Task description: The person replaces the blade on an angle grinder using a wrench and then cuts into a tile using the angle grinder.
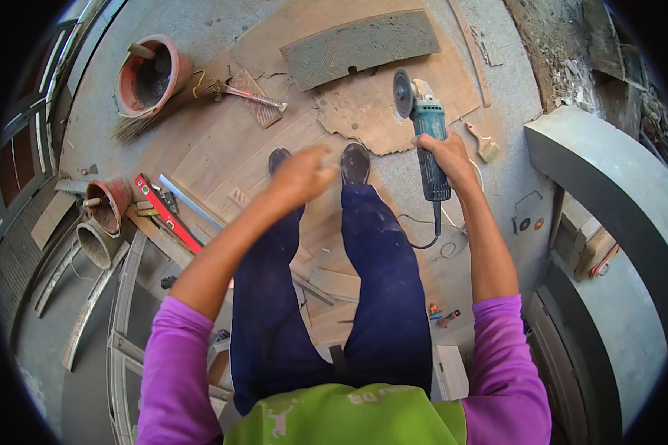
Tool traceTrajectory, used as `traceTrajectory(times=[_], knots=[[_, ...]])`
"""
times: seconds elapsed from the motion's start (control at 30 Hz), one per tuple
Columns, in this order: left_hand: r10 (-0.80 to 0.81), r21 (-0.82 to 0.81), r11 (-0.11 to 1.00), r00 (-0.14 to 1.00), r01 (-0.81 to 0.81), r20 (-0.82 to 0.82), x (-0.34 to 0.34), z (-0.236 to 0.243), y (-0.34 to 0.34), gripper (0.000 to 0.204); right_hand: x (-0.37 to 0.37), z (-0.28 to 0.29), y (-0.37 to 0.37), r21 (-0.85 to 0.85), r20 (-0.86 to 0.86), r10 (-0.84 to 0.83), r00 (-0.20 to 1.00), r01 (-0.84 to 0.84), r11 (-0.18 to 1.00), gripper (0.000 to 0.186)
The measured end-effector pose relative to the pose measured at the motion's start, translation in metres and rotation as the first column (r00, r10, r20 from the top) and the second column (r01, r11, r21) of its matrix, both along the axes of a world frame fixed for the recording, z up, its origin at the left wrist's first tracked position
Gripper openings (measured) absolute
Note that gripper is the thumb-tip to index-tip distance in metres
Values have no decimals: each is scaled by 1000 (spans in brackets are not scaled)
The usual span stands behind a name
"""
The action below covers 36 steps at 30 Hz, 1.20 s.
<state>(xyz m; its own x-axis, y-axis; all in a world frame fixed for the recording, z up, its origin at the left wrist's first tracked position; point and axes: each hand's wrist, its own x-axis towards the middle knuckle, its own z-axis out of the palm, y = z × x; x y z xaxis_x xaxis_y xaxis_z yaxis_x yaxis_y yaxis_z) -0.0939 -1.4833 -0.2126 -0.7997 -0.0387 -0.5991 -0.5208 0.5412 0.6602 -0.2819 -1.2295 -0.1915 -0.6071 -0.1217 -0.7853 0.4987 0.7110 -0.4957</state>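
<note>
My right hand (450,154) is wrapped round the body of a teal and black angle grinder (430,119). The grinder's disc (403,93) points up and to the left, and its cord hangs from the lower end. In front of my legs, over the shoes, is my left hand (303,176); motion smears it, so its fingers are unclear. Beyond both hands lies a curved slab coated with grey mortar (360,48), a small notch in its near edge. Under the grinder is a ragged-edged brown sheet (382,122).
At far left stand a red bucket (122,89) and a straw broom (145,124). Smaller buckets (96,245), a red spirit level (167,211) and wooden strips lie nearer. A paintbrush (485,144) lies right of the grinder; a curved grey ledge (601,148) rises beyond it. The cord loops on the floor.
</note>
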Motion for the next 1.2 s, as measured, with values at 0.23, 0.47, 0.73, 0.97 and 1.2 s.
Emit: traceTrajectory(times=[0.23,0.47,0.73,0.97,1.2], knots=[[-7,-86,996,996,-1,-93,-14,-154,-95,44,-7,-115,-20,40,47,133,990,-134,990,43],[-147,-153,979,986,133,-84,-58,-258,-157,50,-12,-204,-25,19,-150,240,959,-239,971,43],[118,-21,993,973,-116,199,-101,-306,-189,61,-6,-253,-28,30,-282,257,924,-259,965,43],[168,97,975,946,-202,277,-121,-315,-201,68,-8,-280,-23,-1,-283,279,918,-291,957,47],[208,147,956,940,-254,271,-123,-327,-197,66,-8,-291,-26,-7,-257,281,925,-292,956,47]])
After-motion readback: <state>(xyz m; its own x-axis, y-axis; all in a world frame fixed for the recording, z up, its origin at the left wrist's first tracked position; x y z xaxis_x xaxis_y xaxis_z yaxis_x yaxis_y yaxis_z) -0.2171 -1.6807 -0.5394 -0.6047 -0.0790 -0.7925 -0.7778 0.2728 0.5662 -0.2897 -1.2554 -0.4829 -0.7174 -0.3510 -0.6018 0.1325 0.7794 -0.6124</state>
